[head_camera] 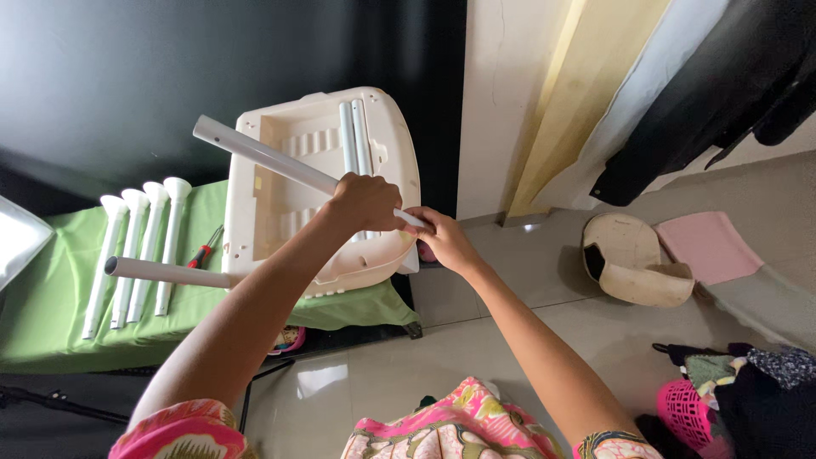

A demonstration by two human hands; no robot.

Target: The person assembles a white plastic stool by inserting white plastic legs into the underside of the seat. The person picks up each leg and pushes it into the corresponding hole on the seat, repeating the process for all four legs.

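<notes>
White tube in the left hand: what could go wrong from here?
1. The white tube juts far past the left hand; a swing might hit the cream plastic seat shell.
2. The shell overhangs the green-covered table edge and could tip.
3. The right hand fingers at the tube's end may get pinched.

Soft daylight, sharp, wide-angle edge distortion

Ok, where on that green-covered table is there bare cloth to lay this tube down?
Bare green cloth shows left of the four flared white legs, and a strip along the near edge below them. Crowded: between the legs and the cream seat shell, where a red-handled screwdriver and an attached tube lie. Left hand and right hand hold the white tube over the shell.
</notes>
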